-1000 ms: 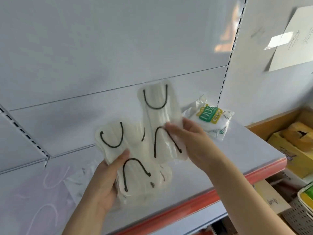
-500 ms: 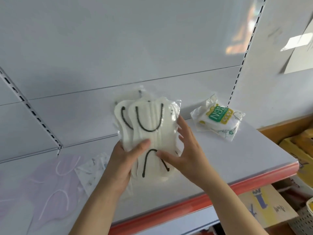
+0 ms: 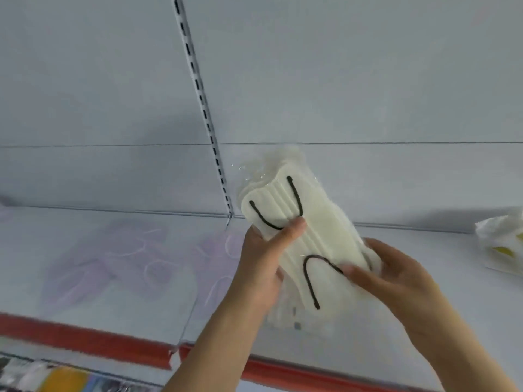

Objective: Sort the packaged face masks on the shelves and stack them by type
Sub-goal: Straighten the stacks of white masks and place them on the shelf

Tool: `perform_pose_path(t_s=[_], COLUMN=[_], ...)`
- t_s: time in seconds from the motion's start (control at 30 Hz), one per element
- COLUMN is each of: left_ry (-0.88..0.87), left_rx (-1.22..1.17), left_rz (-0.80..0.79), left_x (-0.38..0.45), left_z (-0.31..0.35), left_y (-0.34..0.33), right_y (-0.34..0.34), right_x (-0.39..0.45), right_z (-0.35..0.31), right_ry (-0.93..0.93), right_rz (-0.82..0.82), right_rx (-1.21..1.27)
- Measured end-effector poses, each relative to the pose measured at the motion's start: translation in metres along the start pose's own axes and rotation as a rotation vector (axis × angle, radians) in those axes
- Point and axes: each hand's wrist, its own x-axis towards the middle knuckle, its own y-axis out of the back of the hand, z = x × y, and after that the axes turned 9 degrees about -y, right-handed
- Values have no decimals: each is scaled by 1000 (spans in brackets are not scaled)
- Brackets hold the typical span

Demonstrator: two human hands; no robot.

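Note:
I hold a stack of cream face masks with black ear loops (image 3: 304, 239), each in clear wrap, above the white shelf (image 3: 85, 292). My left hand (image 3: 260, 267) grips the stack's left side with the thumb across its front. My right hand (image 3: 393, 275) grips its lower right edge. Several pale purple packaged masks (image 3: 113, 267) lie flat on the shelf to the left. At the far right edge lies a white mask packet with a yellow label (image 3: 503, 244).
The shelf has a red front edge strip (image 3: 85, 339) and a slotted upright (image 3: 203, 108) in the white back panel. Coloured goods (image 3: 56, 377) show on a lower level at the bottom left.
The separate cream masks have been brought together into one stack held by both hands. The view has swung left, so the purple masks are central and the labelled packet sits at the right edge.

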Motion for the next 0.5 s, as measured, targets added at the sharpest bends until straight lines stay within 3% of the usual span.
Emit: perform_pose_path(t_s=[0.07,0.17,0.23,0.4,0.5], left_ry=[-22,-79,-70,-175,-263], left_rx=[-75,3,-76,-112,-12], left_rz=[122,290,368,549,714], left_x=[0,-10,-22,-52,-74], left_z=[16,37,57,124,171], left_y=[29,78,117,253,345], right_y=[-31,-113,-173,-308,-393], right_x=[11,26,33,44,43], right_z=[-14,-35,-47,-69,-82], right_ry=[-10,-57,-61,-115,-58], right_rz=[-83,-222,-348,-544,-544], right_rx=[238,309,385,295,108])
